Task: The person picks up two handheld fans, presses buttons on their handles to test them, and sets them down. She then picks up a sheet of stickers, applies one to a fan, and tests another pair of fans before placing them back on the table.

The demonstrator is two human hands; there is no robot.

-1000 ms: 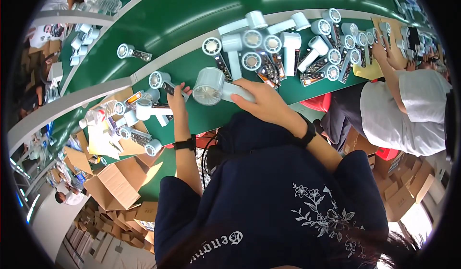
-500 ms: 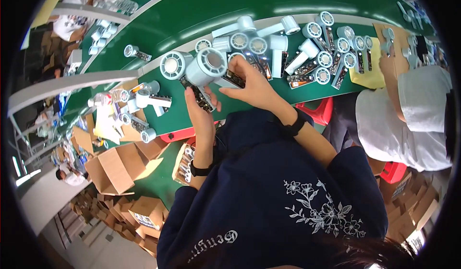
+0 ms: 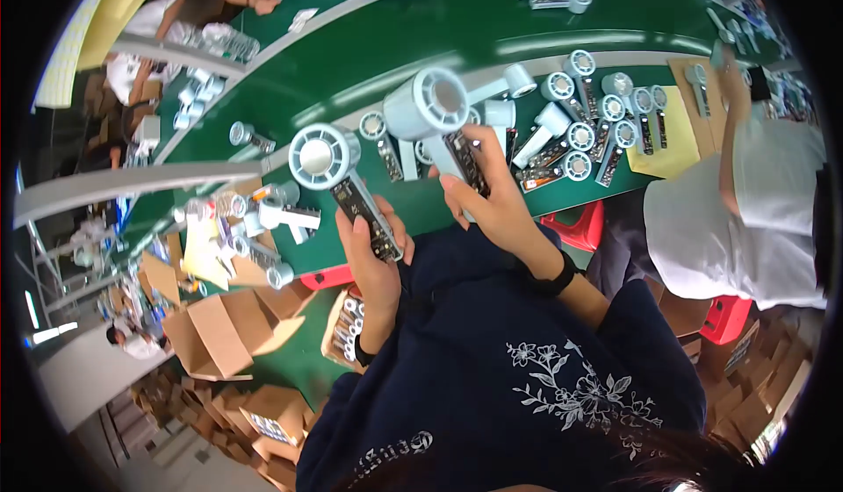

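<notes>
My left hand is closed round the handle of a pale blue-grey handheld fan. Its round head has a spoked ring, and the handle is uncovered, showing a dark circuit board. A second fan of the same kind is held upright by its handle in my right hand, also with its board exposed. Both are raised above the green table, side by side and apart. Behind them more such fans lie on the table, partly hidden by the held ones.
Several open-handled fans lie right of my hands, near a yellow sheet. At left sits a cluster of parts. Cardboard boxes stand at lower left. A co-worker in white is at the right, beside a red stool.
The two held fans have moved apart; before, their heads nearly touched. The right fan has risen and moved right, and the left one has come lower. The whole view has shifted slightly.
</notes>
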